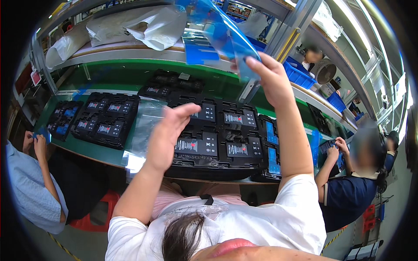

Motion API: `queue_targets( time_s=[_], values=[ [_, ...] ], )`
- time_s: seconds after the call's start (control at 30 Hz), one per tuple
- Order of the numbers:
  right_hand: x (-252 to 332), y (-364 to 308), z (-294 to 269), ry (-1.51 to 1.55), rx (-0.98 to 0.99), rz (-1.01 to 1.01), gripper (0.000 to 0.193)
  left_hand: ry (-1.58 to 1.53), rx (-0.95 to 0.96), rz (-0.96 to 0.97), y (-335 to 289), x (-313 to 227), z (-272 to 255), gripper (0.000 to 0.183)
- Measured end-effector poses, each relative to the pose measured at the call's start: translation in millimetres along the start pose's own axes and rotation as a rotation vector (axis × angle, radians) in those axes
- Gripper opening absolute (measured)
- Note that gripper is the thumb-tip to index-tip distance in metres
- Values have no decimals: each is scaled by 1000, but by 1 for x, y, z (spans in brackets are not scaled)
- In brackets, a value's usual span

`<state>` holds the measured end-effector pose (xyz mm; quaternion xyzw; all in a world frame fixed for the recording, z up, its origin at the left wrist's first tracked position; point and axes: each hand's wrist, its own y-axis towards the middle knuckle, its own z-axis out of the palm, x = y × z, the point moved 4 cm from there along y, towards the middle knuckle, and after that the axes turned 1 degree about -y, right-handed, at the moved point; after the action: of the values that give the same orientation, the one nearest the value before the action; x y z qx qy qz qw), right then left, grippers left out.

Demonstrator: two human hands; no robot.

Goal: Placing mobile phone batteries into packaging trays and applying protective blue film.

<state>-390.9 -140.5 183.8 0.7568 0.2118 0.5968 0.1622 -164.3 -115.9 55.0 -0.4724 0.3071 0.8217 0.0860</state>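
Raised at the upper middle, my right hand (274, 78) pinches a clear blue plastic film sheet (238, 37) between thumb and fingers. The film is bent and partly blurred by motion. Below and to the left, my left hand (167, 135) holds nothing, its fingers stretched out toward the right. It hovers over a black tray (204, 162) of black battery packs with white print, including one battery pack (243, 149) at the front right. Beside my left forearm lies a clear plastic sheet (148, 117).
More black trays, such as the left tray (104, 119), line the green bench (98, 150). Blue-covered packs (273, 161) lie to the right. Above runs a shelf (126, 51) with wrapped rolls. Co-workers sit on both sides, one in a light blue sleeve (37, 187).
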Motion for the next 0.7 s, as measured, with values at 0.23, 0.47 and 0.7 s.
queue_targets(
  time_s=[0.23, 0.47, 0.7],
  values=[
    [17, -44, 4, -352, 674, -60, 34, -824, 343, -347, -3, -27, -35, 102],
    [5, -38, 4, -688, 317, -208, 48, 18, 178, -317, -20, -32, -15, 69],
    [9, -54, 46, -745, -118, -603, 61, 100, -445, 72, -12, -37, -38, 60]
  ],
)
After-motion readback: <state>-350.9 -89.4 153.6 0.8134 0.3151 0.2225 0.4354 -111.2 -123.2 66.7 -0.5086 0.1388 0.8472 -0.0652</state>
